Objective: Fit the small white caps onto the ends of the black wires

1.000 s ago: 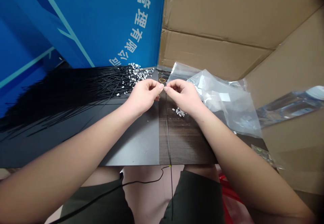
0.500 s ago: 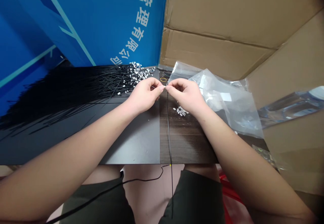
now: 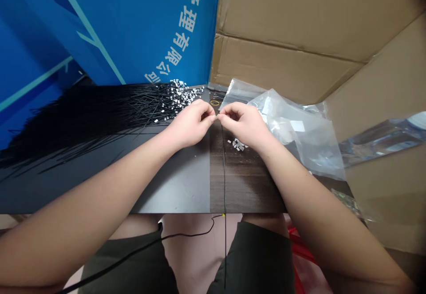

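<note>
- Dark wood-grain worktop [image 3: 248, 187] carries a wide fan of thin black plastic ties [image 3: 100, 125] with small white tags
- Left hand [image 3: 189, 123] and right hand [image 3: 244, 123] are closed in pinches
- Their fingertips [image 3: 212, 118] now meet, no longer gapped, gripping one long thin black plastic tie [image 3: 223, 174] hanging over the worktop edge

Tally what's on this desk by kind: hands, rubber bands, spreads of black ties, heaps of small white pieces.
left hand and right hand: 2
rubber band: 1
spread of thin black ties: 1
small heap of white pieces: 1
Total: 5
</note>
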The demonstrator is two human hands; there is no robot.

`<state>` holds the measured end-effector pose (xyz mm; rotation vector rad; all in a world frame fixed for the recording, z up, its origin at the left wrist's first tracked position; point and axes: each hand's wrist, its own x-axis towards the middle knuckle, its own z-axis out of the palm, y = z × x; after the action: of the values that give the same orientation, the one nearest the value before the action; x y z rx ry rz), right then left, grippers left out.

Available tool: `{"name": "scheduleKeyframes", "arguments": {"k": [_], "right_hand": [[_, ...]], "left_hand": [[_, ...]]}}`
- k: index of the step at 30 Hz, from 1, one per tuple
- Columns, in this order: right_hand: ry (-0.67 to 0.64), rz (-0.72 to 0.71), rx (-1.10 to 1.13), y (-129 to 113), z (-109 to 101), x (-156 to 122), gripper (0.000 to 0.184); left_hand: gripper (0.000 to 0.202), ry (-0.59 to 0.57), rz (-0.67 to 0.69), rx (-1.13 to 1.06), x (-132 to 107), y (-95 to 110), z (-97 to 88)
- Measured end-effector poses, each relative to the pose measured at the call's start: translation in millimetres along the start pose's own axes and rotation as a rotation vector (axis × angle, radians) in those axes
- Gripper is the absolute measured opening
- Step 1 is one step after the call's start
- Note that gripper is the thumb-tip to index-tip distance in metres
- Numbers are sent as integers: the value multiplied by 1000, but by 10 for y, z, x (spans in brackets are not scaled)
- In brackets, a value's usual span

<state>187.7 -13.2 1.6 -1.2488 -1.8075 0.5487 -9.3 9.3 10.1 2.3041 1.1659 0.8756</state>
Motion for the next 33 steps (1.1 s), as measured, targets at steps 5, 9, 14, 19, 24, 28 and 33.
{"name": "scheduleKeyframes", "arguments": {"k": [5,9,14,19,24,28,33], "right_hand": [[-2,59,64,-8,-7,9,11],[-2,77,110,4,-13,17,13],[-6,106,146,11,-23,25,15],[-9,126,180,9,-41,32,16],[-35,192,250,-28,-64,32,18],[-66,226,239,-30,-76,30,18],[-72,210,228,-22,-81,25,19]], "left_hand": [[9,32,-37,-60,-13,27,31],[9,51,-64,-147,-17,42,50],[12,46,-101,-265,-16,30,72],[12,42,-119,-331,-10,-3,99],[13,42,-112,-384,10,-62,141],[12,26,-129,-431,18,-97,159],[11,21,-151,-478,18,-67,142]]}}
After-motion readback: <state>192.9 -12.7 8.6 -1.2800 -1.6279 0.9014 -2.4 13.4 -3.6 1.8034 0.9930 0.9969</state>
